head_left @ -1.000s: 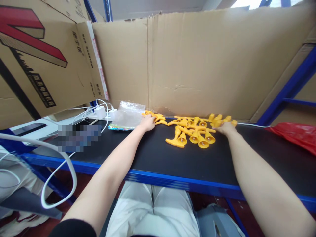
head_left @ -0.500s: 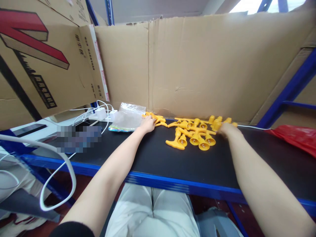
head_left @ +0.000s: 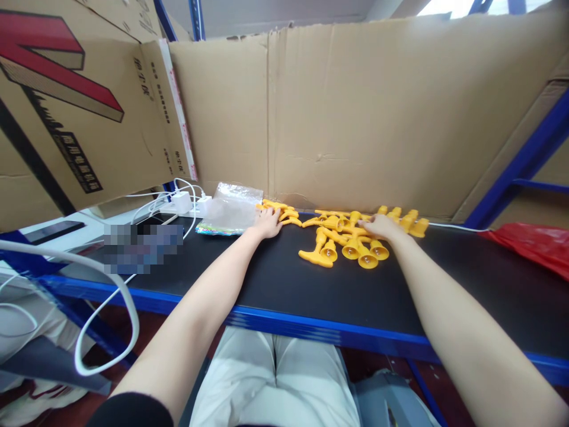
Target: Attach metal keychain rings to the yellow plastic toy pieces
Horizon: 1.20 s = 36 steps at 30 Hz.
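My left hand (head_left: 268,223) lies with fingers spread over a small group of curved yellow handle-like pieces (head_left: 291,214), touching them. My right hand (head_left: 382,226) is at the right side of a loose pile of yellow plastic parts, its fingers stretched out over them. In that pile lie bell-shaped yellow cups (head_left: 367,260) with small shiny bits inside, and a yellow T-shaped handle (head_left: 316,257). Behind my right wrist, several yellow cups (head_left: 418,228) stand mouth down in rows. My right fingertips partly cover the parts below them.
A clear plastic bag (head_left: 235,207) lies left of my left hand, beside white chargers (head_left: 181,203) and cables. A red plastic bag (head_left: 533,246) is at the right. Cardboard (head_left: 355,118) walls the back of the black shelf top (head_left: 284,279), which has a blue front edge.
My right hand has moved left, from the standing cups to the pile of bell-shaped parts. My left hand stays on the curved pieces, its fingers now more spread.
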Tool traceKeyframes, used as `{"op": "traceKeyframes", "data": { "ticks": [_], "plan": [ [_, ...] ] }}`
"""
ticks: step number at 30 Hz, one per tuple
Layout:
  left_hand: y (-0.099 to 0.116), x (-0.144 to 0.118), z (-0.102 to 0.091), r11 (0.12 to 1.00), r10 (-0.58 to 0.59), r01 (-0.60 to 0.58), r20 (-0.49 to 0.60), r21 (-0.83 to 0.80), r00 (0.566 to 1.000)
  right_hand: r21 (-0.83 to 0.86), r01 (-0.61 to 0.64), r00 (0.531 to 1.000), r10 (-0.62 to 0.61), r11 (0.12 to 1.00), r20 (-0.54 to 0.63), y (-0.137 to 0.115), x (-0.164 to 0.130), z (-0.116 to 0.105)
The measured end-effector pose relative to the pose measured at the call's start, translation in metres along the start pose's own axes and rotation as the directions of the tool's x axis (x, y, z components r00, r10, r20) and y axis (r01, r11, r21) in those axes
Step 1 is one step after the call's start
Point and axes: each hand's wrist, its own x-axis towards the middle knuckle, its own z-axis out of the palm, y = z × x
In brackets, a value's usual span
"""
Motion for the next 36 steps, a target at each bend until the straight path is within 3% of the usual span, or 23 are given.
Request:
{"op": "traceKeyframes", "data": {
  "ticks": [4, 9, 15, 24, 30, 33, 36],
  "plan": [
    [0.001, 0.000, 0.002, 0.999, -0.008, 0.009, 0.036, -0.034, 0.999, -0.027, -0.113, 0.984, 0.116, 0.993, 0.135, -0.010, -0.008, 0.003],
    [0.000, 0.000, 0.002, 0.999, -0.024, 0.026, 0.035, -0.045, 0.999, 0.042, -0.116, 0.991, 0.113, 0.992, 0.066, -0.010, -0.009, 0.005],
    [0.000, 0.001, 0.000, 0.997, -0.020, 0.019, -0.014, -0.069, 1.000, 0.048, -0.075, 0.995, 0.072, 0.996, 0.062, -0.008, -0.008, 0.008],
    [0.001, 0.002, -0.006, 0.993, 0.083, -0.097, -0.176, -0.073, 0.981, -0.171, 0.003, 0.991, -0.026, 0.985, -0.129, -0.015, -0.017, -0.008],
    [0.005, 0.001, -0.015, 0.969, 0.185, -0.227, -0.318, -0.098, 0.930, -0.074, -0.021, 0.965, 0.000, 0.997, -0.263, -0.026, -0.020, -0.027],
    [0.010, -0.002, -0.020, 0.956, 0.231, -0.279, -0.359, -0.087, 0.904, -0.015, 0.061, 0.932, -0.062, 0.998, -0.357, -0.037, -0.024, -0.034],
    [0.013, -0.004, -0.023, 0.946, 0.267, -0.318, -0.392, -0.070, 0.880, -0.011, 0.252, 0.875, -0.233, 0.968, -0.424, -0.050, -0.029, -0.038]
  ]
}}
